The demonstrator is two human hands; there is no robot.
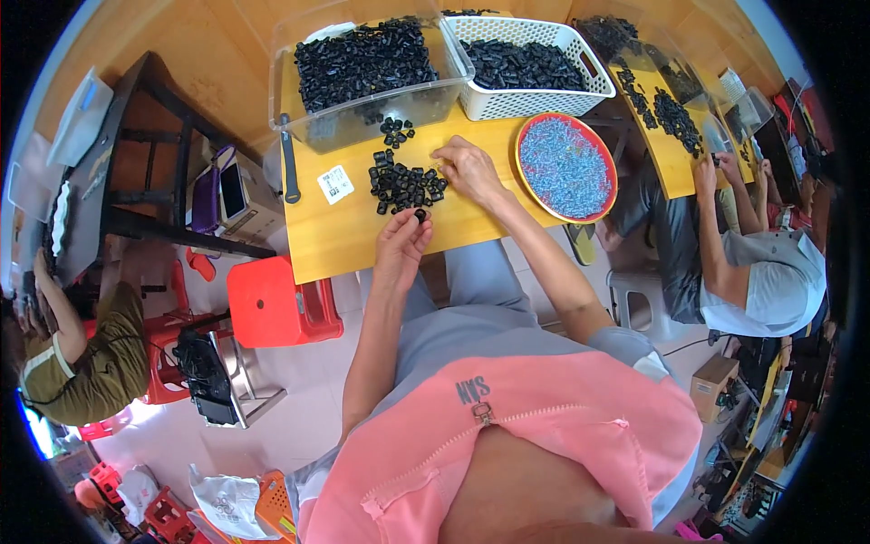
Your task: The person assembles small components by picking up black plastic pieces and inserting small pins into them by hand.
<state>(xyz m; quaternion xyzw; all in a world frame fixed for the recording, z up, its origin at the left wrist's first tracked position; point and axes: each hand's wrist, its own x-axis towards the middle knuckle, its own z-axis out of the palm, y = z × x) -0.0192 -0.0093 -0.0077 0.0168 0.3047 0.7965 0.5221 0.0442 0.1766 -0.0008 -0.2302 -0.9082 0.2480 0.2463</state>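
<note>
My left hand [401, 247] is raised at the table's near edge, its thumb and fingertips pinching a small black plastic cap [420, 215]. My right hand [471, 170] rests on the yellow table [326, 247] with its fingers bent together; what they hold, if anything, is hidden. Between and beyond the hands lies a loose pile of similar black caps [399, 184], touching the area by my right fingertips. To the right of that hand, a round red-rimmed tray [612, 181] is filled with many thin bluish pins [564, 163].
A clear tub [340, 134] and a white perforated basket [535, 103], both full of black parts, stand at the back. A black-handled tool [289, 163] and a white label [335, 185] lie left. A red stool [272, 304] stands nearby. People work on both sides.
</note>
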